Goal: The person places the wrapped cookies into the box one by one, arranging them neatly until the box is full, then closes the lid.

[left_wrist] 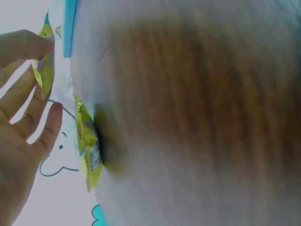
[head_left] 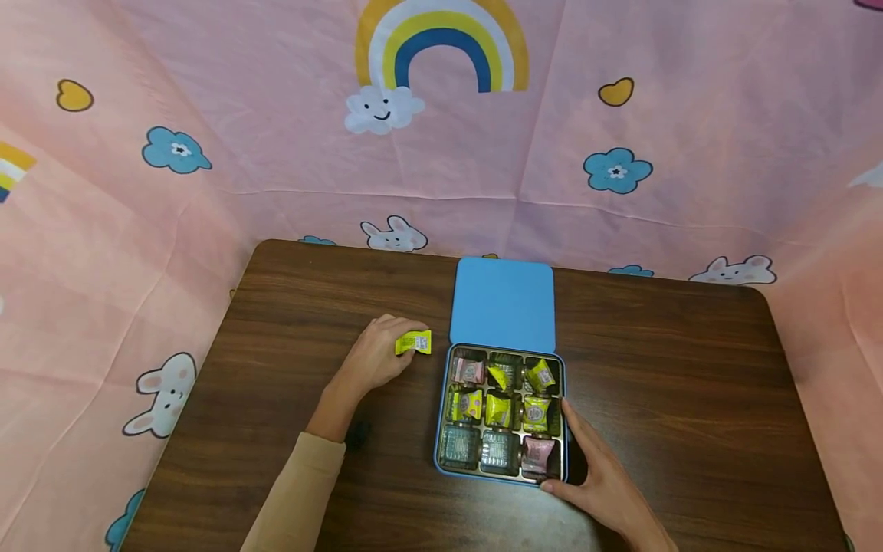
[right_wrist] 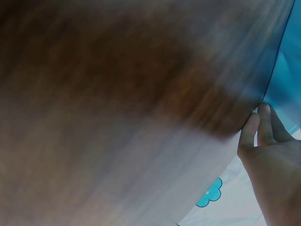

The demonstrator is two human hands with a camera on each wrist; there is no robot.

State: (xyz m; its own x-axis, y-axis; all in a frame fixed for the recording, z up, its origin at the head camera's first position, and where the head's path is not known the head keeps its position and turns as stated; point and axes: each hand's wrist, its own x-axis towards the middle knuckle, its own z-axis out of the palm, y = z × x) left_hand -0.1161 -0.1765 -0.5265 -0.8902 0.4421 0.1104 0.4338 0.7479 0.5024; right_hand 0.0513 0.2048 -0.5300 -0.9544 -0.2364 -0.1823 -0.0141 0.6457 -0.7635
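Note:
My left hand pinches a small yellow wrapped candy between thumb and fingers, left of a blue tin. In the left wrist view a second yellow candy lies on the table beside that hand. A grid of clear compartments fills the tin; several hold yellow candies. Pink packets lie in the far-left compartment and the near-right one. The near-left and near-middle compartments show bare plastic. My right hand rests against the tin's near-right corner, thumb at the front edge, fingers along the right side.
The tin's blue lid lies flat behind it, towards the back edge of the dark wooden table. A pink patterned cloth hangs behind the table and on both sides.

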